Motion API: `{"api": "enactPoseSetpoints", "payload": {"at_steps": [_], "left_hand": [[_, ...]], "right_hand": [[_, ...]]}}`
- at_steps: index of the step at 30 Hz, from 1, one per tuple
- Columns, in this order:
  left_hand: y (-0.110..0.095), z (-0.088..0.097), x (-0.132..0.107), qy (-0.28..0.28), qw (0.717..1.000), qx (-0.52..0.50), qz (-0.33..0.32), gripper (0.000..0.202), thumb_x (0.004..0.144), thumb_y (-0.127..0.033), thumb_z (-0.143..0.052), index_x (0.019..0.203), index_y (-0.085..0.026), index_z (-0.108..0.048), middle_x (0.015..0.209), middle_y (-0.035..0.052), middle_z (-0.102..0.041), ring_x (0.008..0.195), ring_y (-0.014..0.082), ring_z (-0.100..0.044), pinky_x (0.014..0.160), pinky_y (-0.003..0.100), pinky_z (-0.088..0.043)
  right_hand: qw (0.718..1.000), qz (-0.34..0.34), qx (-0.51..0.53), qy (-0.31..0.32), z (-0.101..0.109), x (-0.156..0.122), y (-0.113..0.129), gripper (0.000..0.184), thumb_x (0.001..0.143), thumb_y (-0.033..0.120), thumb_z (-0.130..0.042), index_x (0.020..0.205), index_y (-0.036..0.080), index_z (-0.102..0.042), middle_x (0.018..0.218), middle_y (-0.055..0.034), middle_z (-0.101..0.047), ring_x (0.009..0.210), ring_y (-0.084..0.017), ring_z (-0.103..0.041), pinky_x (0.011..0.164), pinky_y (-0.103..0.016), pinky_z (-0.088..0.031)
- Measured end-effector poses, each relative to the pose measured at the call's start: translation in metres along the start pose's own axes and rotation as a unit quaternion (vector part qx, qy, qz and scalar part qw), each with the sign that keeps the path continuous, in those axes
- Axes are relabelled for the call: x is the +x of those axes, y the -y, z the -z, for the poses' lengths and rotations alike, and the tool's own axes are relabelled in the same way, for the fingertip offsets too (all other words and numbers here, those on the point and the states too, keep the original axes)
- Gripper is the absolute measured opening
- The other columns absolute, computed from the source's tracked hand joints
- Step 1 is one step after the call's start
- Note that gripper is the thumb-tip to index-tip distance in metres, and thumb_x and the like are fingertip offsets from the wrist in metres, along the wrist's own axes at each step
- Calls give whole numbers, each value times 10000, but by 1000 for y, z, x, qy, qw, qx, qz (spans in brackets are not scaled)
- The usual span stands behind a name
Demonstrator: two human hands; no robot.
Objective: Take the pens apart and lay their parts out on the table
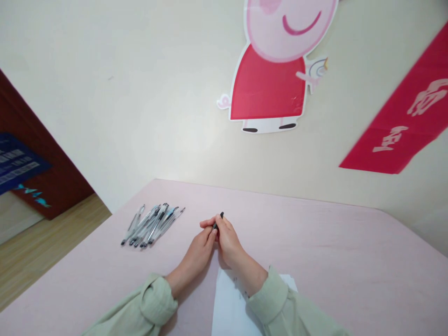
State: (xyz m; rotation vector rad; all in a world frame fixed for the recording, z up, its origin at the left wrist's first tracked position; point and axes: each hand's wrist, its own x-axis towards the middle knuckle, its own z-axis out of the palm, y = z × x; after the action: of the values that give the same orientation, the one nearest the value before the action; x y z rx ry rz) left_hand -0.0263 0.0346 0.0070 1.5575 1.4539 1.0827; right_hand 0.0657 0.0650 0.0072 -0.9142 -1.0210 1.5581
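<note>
My left hand [200, 247] and my right hand [229, 240] meet at the middle of a pink-covered table [315, 242]. Together they grip one pen [220, 218], whose dark end pokes up above the fingers; most of its barrel is hidden by them. A pile of several clear pens with black caps [152, 225] lies on the cloth to the left of my hands. Under my right forearm lies a white sheet of paper [229, 308] with faint marks on it. Both sleeves are pale green.
A cream wall rises behind the table with a cartoon pig cutout [276, 65] and a red banner [402, 116] on it. At the left there is wooden floor [42, 242] and a dark red door [38, 163] bearing a blue sign.
</note>
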Motion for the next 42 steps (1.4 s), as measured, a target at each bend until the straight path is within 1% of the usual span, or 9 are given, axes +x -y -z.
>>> {"api": "enactPoseSetpoints", "payload": {"at_steps": [9,12,15,19,23,30,34,38,42], "left_hand": [[-6,-1,-1,-1,999,-18,33,375,837,-477,-421,589,-213,-519,575,7,-544,591,184,-514,584,295,-385],[-5,3,-2,-17,999,-36,31,318,820,-467,-465,656,-205,-542,563,-29,-488,577,162,-479,561,270,-361],[-3,7,-3,-16,993,-91,69,291,822,-467,-463,830,-199,-575,540,-66,-434,502,135,-427,487,237,-315],[-1,7,-4,6,985,-156,74,328,840,-487,-422,881,-189,-555,570,-69,-452,448,102,-364,442,215,-274],[5,7,-4,7,983,-170,66,356,855,-514,-411,866,-187,-553,580,-63,-469,430,86,-344,422,207,-254],[14,13,-1,-114,974,-186,65,287,873,-483,-433,846,-207,-507,551,-91,-423,407,68,-330,392,176,-239],[11,16,-2,-134,972,-184,65,282,863,-487,-441,837,-212,-495,525,-99,-412,393,69,-325,383,175,-246],[11,16,-1,-126,976,-169,62,296,859,-498,-447,830,-210,-509,521,-94,-406,416,78,-356,400,176,-270],[8,16,-1,-120,977,-163,73,306,856,-499,-447,849,-204,-526,529,-90,-395,432,84,-354,403,180,-265]], "right_hand": [[996,70,14,-48,0,4,4,463,852,620,-470,712,192,-579,741,-73,-690,766,-198,-640,755,-327,-493],[987,96,-5,-125,18,18,12,455,862,616,-431,780,201,-600,826,-68,-664,794,-185,-619,726,-308,-493],[982,69,-64,-165,34,27,17,491,849,621,-427,779,188,-648,739,-45,-594,622,-147,-543,576,-265,-449],[993,-10,-94,-73,37,25,17,440,812,568,-519,809,154,-667,636,-8,-550,478,-99,-474,470,-231,-372],[988,-30,-149,-20,33,22,19,347,804,487,-549,851,155,-638,568,28,-544,410,-82,-469,412,-204,-338],[984,-35,-174,19,25,21,7,287,764,441,-616,805,159,-579,561,33,-550,428,-96,-514,397,-200,-394],[979,-41,-187,69,13,14,-6,247,785,406,-609,816,164,-577,537,46,-530,428,-101,-501,412,-212,-407],[952,-5,-300,64,23,14,5,128,801,252,-587,893,167,-616,519,55,-538,421,-98,-471,438,-209,-342],[873,23,-487,32,61,15,34,217,766,146,-576,972,189,-632,639,32,-616,520,-101,-515,499,-211,-298]]}}
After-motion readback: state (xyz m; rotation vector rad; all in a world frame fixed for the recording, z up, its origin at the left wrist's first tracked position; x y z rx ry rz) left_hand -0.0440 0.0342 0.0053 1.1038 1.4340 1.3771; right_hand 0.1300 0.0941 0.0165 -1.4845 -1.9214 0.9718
